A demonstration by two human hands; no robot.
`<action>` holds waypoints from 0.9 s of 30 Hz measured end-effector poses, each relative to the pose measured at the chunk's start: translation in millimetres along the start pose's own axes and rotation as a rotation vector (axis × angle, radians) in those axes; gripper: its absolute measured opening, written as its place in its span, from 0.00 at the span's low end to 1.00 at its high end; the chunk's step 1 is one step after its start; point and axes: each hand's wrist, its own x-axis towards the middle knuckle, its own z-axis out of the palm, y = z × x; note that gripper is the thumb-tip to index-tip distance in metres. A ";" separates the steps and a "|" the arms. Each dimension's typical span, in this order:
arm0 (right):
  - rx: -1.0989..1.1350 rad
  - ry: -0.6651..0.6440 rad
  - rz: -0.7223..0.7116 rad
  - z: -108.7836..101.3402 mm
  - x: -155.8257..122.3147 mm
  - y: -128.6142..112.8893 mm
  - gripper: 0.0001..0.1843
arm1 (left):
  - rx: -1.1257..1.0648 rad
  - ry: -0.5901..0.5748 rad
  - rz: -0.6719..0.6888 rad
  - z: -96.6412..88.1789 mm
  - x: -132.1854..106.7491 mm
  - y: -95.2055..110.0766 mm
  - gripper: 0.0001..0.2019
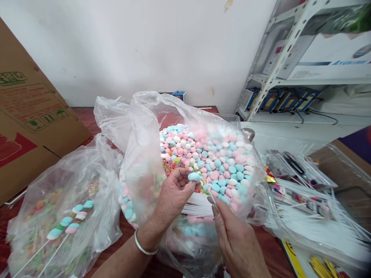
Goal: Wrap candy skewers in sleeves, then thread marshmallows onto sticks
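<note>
Between the thumb and fingers of my left hand (pixel 176 193) is a light blue marshmallow (pixel 194 177). My right hand (pixel 232 231), just to the right, pinches a thin white stick (pixel 211 195) that points up toward the marshmallow. Both hands are over a large clear plastic bag (pixel 139 127), full of pink, blue and white marshmallows (pixel 214 175). Small colourful ring candies (pixel 173 165) lie among them behind my left hand. A bundle of white sticks (pixel 197 204) rests on the bag below my hands.
At left, two candy skewers (pixel 69 224) lie on another plastic bag (pixel 107 220) beside a cardboard box (pixel 34 104). On the right, a clear bin (pixel 278 220) holds white sticks and a pair of black-handled scissors (pixel 292 162). Metal shelves (pixel 278 65) stand behind it.
</note>
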 end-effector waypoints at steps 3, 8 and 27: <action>0.027 -0.073 -0.022 3.7 -10.6 -1.7 0.23 | 0.042 0.028 0.045 0.7 2.0 0.2 0.11; 0.170 -0.159 0.001 -1.6 -3.8 -15.6 0.23 | 0.091 0.010 0.074 1.5 -0.7 -1.2 0.11; 0.232 -0.062 0.054 15.5 5.2 -16.1 0.18 | 0.359 -0.140 0.150 1.6 -30.3 -15.8 0.10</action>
